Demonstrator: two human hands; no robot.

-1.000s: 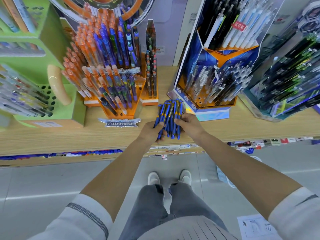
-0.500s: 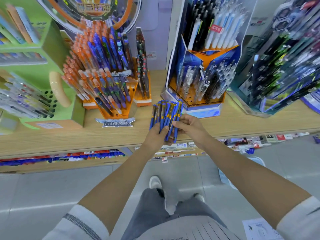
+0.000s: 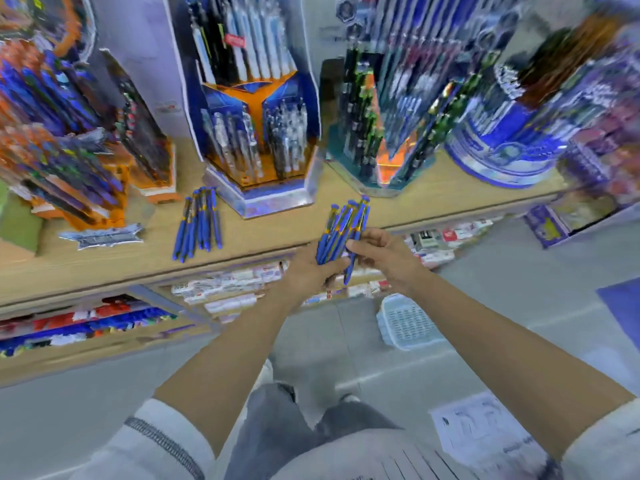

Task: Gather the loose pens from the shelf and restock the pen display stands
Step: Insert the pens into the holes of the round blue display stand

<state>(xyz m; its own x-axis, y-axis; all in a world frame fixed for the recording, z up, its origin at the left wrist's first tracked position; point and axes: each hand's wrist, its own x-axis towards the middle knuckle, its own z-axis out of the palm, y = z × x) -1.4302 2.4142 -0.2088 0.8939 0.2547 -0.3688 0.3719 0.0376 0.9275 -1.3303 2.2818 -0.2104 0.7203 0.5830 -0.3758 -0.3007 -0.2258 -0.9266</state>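
Observation:
My left hand (image 3: 311, 268) grips a bunch of blue pens with yellow bands (image 3: 341, 230), held upright just in front of the shelf edge. My right hand (image 3: 377, 252) pinches one pen of that bunch, which hangs a little lower than the others. Several more blue pens (image 3: 199, 223) lie loose on the wooden shelf (image 3: 104, 268) to the left, in front of the blue and orange display stand (image 3: 256, 109). An orange stand (image 3: 69, 150) packed with orange and blue pens sits at the far left. The picture is blurred by motion.
A dark green stand (image 3: 374, 133) and a round blue stand (image 3: 512, 133) fill the shelf to the right. Below the shelf runs a lower row of small goods (image 3: 242, 285). A pale basket (image 3: 405, 323) and a printed sheet (image 3: 485, 434) lie on the grey floor.
Both hands have lifted part of the pen bunch off the shelf and carried it right, leaving several pens lying behind. The view has swung to the right along the shelf.

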